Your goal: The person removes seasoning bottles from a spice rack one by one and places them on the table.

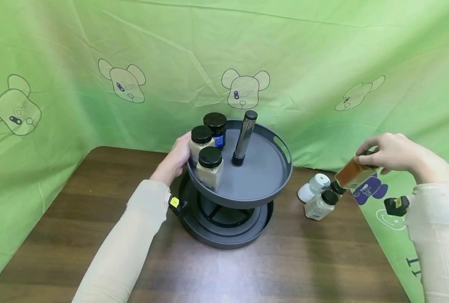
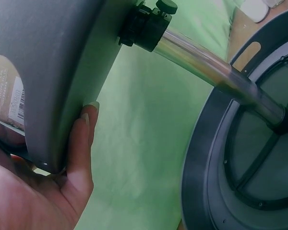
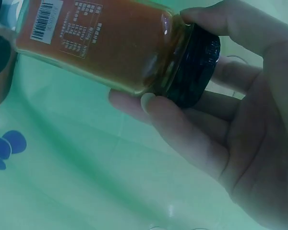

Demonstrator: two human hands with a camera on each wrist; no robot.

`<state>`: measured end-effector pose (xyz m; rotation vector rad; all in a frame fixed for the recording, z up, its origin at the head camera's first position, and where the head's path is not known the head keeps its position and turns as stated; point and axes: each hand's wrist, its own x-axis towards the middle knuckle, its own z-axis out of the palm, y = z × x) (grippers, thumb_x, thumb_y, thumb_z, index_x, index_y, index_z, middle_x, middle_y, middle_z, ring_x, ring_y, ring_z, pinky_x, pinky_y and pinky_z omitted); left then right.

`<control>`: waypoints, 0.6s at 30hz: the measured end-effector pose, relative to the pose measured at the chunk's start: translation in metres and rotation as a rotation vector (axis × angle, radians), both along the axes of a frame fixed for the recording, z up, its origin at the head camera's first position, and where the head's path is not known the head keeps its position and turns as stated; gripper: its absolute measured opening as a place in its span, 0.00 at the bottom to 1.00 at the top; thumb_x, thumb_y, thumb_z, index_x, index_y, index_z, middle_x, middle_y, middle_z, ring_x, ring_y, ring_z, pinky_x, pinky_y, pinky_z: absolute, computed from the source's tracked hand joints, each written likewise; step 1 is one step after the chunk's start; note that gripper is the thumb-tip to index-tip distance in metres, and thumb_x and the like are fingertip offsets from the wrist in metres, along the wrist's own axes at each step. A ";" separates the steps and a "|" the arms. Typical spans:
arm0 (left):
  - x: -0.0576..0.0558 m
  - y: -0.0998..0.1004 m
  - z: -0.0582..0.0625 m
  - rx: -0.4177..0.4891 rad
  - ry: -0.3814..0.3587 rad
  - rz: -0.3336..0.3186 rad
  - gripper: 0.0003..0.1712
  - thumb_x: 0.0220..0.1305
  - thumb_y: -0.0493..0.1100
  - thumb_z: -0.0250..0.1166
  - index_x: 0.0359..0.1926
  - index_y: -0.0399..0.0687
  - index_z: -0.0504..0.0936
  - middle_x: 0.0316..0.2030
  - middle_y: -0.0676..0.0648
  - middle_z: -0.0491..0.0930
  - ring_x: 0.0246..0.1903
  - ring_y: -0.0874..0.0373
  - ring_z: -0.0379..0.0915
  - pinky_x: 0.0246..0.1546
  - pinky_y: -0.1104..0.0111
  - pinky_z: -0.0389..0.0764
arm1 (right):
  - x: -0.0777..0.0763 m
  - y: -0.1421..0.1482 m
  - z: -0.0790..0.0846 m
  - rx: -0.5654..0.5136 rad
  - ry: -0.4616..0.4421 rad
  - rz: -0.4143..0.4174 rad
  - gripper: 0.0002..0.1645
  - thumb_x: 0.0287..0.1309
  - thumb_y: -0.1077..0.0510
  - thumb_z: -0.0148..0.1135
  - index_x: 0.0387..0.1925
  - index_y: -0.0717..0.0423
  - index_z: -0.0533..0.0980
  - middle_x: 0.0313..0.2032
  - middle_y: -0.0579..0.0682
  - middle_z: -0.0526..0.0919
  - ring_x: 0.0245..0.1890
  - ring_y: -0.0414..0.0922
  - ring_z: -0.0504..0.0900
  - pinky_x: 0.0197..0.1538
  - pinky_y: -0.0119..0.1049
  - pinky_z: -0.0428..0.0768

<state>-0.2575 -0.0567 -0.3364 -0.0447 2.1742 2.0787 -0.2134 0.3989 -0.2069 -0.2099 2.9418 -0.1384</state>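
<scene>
In the head view my right hand [image 1: 394,155] holds a spice jar [image 1: 355,173] of orange-brown powder, tilted, above the table's right side. Thumb and fingers grip it around its black lid [image 3: 194,64], and a barcode label shows on its side. My left hand [image 1: 177,158] grips the left rim of the upper tray [image 1: 252,181] of a grey two-tier turntable rack, fingers [image 2: 81,143] reaching under the tray. Two jars of pale powder, a front one [image 1: 210,170] and one behind it [image 1: 201,143], stand there beside a dark jar [image 1: 216,126] with a blue label.
Below is the rack's lower tray [image 1: 224,240], joined by a metal post [image 2: 201,57]. On the wooden table [image 1: 285,265] to the right are a white-capped bottle [image 1: 314,187], a clear black-lidded jar [image 1: 320,205] and another black lid [image 1: 337,188]. A green printed cloth [image 1: 179,54] hangs behind.
</scene>
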 end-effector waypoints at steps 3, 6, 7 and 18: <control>0.000 -0.001 0.000 -0.007 0.004 0.006 0.20 0.69 0.56 0.43 0.53 0.58 0.73 0.52 0.52 0.69 0.41 0.58 0.67 0.31 0.69 0.73 | -0.002 0.003 -0.003 -0.012 -0.021 -0.011 0.26 0.56 0.49 0.60 0.47 0.68 0.74 0.30 0.60 0.83 0.20 0.44 0.80 0.25 0.37 0.79; 0.000 -0.001 0.000 -0.011 0.004 0.008 0.20 0.69 0.57 0.43 0.52 0.58 0.73 0.49 0.50 0.70 0.34 0.59 0.68 0.27 0.70 0.72 | -0.004 0.008 -0.006 -0.027 -0.052 -0.022 0.26 0.56 0.50 0.60 0.45 0.69 0.74 0.28 0.57 0.83 0.22 0.46 0.81 0.24 0.37 0.80; 0.000 0.000 0.000 -0.012 0.003 0.010 0.20 0.69 0.57 0.42 0.52 0.58 0.73 0.49 0.50 0.70 0.33 0.59 0.68 0.26 0.70 0.72 | -0.005 0.010 -0.007 -0.033 -0.067 -0.026 0.26 0.56 0.50 0.60 0.45 0.70 0.74 0.28 0.57 0.83 0.22 0.46 0.81 0.25 0.38 0.80; 0.000 0.000 0.001 -0.007 -0.002 0.008 0.19 0.69 0.56 0.42 0.52 0.58 0.73 0.51 0.51 0.70 0.39 0.58 0.67 0.28 0.70 0.73 | -0.012 0.024 -0.020 -0.057 -0.209 -0.066 0.27 0.55 0.50 0.60 0.43 0.74 0.73 0.29 0.57 0.83 0.26 0.46 0.81 0.30 0.41 0.82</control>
